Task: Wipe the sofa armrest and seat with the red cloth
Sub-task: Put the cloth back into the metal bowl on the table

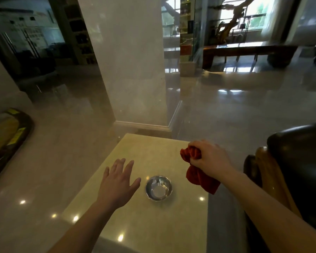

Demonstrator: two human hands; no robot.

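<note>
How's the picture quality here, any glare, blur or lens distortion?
Head view: the wide lens tilts the pillar; bright windows leave the sofa armrest dark; lights glare as spots on the glossy table; the left side looks hazy; the right hand gripping the red cloth is sharp.

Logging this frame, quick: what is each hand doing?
Left hand: open, fingers spread, holding nothing.
Right hand: gripping the red cloth.
</note>
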